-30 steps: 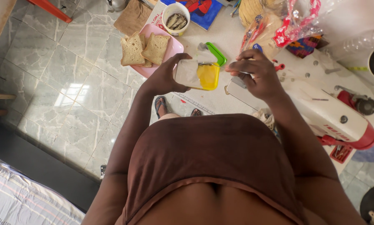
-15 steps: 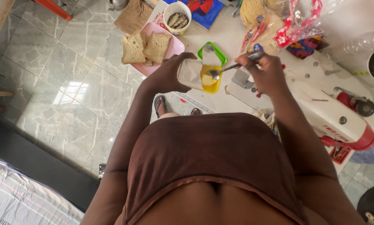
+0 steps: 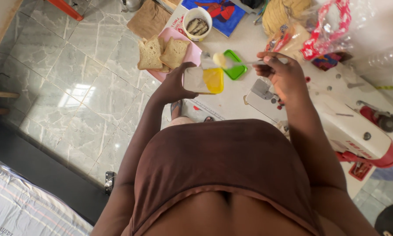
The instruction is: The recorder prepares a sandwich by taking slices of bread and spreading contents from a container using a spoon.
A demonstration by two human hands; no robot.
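Observation:
My left hand [image 3: 173, 84] grips a clear tub with a yellow spread [image 3: 204, 80], tilted on its side above the table edge. My right hand [image 3: 280, 74] holds a metal spoon [image 3: 238, 64] whose bowl carries a pale lump of spread just above the tub's mouth. The tub's green lid [image 3: 235, 70] lies on the table right behind it. A pink plate [image 3: 192, 50] with several bread slices [image 3: 150, 54] sits to the left of the spoon.
A white cup of small fish [image 3: 197, 24] stands behind the plate, beside a blue picture book [image 3: 214, 11]. A white and red sewing machine [image 3: 354, 120] fills the table's right side. Plastic bags [image 3: 310, 30] lie at the back. Grey tiled floor lies to the left.
The spoon has come up out of the tub with a lump of spread on it. The view has shifted slightly, so plate and lid sit lower in the picture.

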